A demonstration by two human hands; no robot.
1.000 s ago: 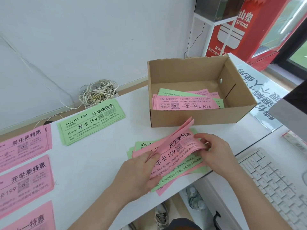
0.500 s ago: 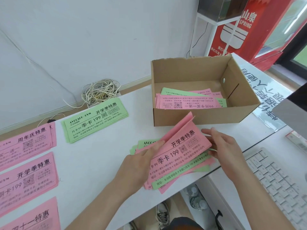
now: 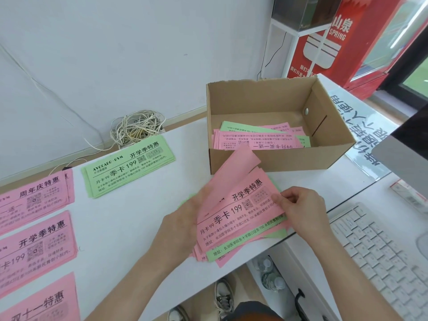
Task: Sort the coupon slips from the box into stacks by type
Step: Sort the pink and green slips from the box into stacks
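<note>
A mixed bundle of pink and green coupon slips [image 3: 240, 218] lies at the white table's front edge. My left hand [image 3: 183, 225] holds the bundle's left end, with the top pink slips bent upward against its fingers. My right hand [image 3: 298, 205] pinches the right edge of the top pink slip. Behind them an open cardboard box [image 3: 278, 158] holds more pink and green slips [image 3: 259, 137]. Sorted stacks lie to the left: a green stack [image 3: 129, 165] and three pink stacks, namely one at the back [image 3: 34, 195], one in the middle [image 3: 34, 249] and one at the front [image 3: 44, 302].
A tangle of white cable [image 3: 136, 128] lies by the wall behind the green stack. A white keyboard [image 3: 382, 256] and a monitor corner [image 3: 407, 149] sit on a lower desk to the right. A red cabinet [image 3: 328, 38] stands at the back right.
The top pink slip has been lifted and shifted slightly right. My right hand went from open fingers beside the bundle to pinching the slip's right edge; my left hand slid under the raised slips.
</note>
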